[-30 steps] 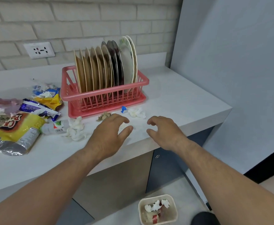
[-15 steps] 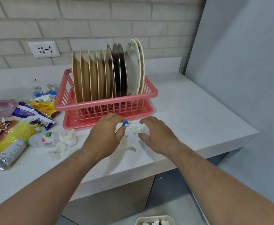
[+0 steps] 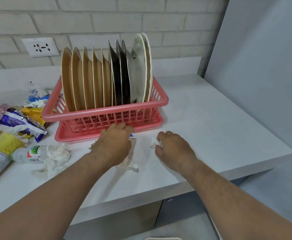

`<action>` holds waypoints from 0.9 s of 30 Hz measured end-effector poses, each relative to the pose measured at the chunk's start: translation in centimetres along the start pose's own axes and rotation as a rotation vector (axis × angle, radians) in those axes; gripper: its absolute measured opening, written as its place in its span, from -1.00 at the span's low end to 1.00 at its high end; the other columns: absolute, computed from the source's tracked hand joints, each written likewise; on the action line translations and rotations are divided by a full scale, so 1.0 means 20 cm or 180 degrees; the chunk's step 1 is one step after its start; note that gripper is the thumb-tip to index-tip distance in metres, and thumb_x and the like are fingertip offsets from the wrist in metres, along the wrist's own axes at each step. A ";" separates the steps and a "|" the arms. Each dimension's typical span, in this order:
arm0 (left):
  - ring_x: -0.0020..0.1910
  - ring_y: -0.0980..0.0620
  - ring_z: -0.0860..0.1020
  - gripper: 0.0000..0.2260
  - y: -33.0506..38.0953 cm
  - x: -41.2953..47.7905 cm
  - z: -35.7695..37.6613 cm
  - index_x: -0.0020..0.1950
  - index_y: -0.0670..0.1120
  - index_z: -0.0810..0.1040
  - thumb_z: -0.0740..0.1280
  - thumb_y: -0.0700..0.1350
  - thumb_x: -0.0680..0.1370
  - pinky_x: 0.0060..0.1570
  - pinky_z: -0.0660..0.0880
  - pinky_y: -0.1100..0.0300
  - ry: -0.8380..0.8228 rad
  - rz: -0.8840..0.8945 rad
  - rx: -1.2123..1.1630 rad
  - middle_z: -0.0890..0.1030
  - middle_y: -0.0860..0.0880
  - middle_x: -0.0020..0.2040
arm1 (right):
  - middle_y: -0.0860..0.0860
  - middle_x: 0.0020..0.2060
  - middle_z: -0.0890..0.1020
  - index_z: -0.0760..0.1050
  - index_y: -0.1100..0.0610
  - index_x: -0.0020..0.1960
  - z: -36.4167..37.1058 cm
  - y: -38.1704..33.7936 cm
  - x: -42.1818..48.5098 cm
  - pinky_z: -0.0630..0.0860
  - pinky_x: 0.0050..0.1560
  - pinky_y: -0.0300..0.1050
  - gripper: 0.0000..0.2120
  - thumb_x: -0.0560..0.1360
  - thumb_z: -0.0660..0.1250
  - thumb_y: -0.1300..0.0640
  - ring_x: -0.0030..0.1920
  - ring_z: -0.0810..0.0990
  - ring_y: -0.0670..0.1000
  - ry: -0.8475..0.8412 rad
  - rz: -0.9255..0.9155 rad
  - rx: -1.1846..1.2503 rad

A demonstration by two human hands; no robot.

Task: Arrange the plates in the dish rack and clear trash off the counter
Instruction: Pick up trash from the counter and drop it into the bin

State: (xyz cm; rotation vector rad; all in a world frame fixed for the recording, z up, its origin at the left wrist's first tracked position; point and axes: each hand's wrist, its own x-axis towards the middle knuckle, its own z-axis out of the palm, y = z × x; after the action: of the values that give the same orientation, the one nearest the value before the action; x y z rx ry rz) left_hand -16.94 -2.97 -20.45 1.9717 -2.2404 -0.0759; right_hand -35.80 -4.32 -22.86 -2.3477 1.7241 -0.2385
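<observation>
One view, head cam. Counting roughly ten plates (image 3: 107,80), all on edge in pink dish rack (image 3: 105,112) at 12 o'clock on counter (image 3: 211,127). Reading row's long axis, and rack's, as 9-to-3; rims up, faces toward 9 and 3. Tan at 9 end, dark mid, white at 3 end.

Seeing left hand (image 3: 114,144) knuckles-up just at 6 of rack's base, fingers curled down at blue scrap (image 3: 132,136); can't tell whether actually gripping it. Spotting flat tissue (image 3: 132,166) half under that wrist.

Seeing right hand (image 3: 173,148) at 3 of left hand, apart from it, pinching white paper wad (image 3: 154,144) in fingertips, on or just off counter.

Logging trash at 9: crumpled tissue (image 3: 56,156), small bottle (image 3: 27,154) on its side, yellow bag (image 3: 1,149), blue wrapper (image 3: 18,121).
</observation>
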 end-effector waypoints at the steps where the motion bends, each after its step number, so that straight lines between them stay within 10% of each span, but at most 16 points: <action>1: 0.18 -0.01 0.39 -0.69 0.01 0.01 0.00 0.31 0.03 0.41 0.24 -0.10 0.56 0.19 0.36 0.03 -0.0079 -0.0012 0.0096 0.47 0.02 0.23 | 0.08 0.06 0.50 0.42 0.13 0.18 -0.02 0.03 -0.01 0.46 -0.03 -0.03 -0.75 0.56 0.18 0.05 0.05 0.47 0.11 0.0004 0.0052 0.0000; 10: 0.13 -0.05 0.44 -0.75 0.09 0.11 0.07 0.25 -0.04 0.46 0.21 -0.11 0.58 0.14 0.37 0.03 -0.0364 -0.0059 0.0628 0.50 -0.03 0.15 | 0.02 -0.10 0.46 0.36 0.18 -0.07 -0.07 0.12 -0.08 0.38 -0.18 -0.11 -0.92 0.54 0.19 0.16 -0.13 0.47 0.06 -0.0014 0.0302 0.0085; 18: -0.06 -0.06 0.58 -0.77 0.06 0.17 0.06 0.19 -0.01 0.48 0.27 -0.19 0.55 -0.03 0.58 0.00 -0.0479 0.0015 0.0392 0.57 -0.03 0.03 | 0.00 0.17 0.48 0.24 -0.02 0.39 -0.04 0.06 -0.11 0.38 -0.05 -0.10 -0.63 0.60 0.12 0.14 0.01 0.45 0.06 -0.0192 0.0299 0.0551; 27: -0.23 -0.03 0.59 -0.88 0.06 0.22 0.05 0.06 -0.07 0.57 0.31 -0.18 0.55 -0.14 0.61 0.07 -0.0767 0.0257 0.0635 0.60 -0.03 -0.15 | -0.01 0.21 0.42 0.38 0.05 0.36 -0.03 -0.09 -0.12 0.40 0.08 -0.17 -0.67 0.62 0.11 0.15 0.12 0.46 0.02 0.0130 0.0375 0.0789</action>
State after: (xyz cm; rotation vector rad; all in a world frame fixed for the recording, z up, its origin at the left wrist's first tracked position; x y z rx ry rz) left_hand -18.77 -7.31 -20.92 2.0645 -2.5678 -0.0879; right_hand -35.10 -1.64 -21.78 -2.0722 1.7330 -0.4544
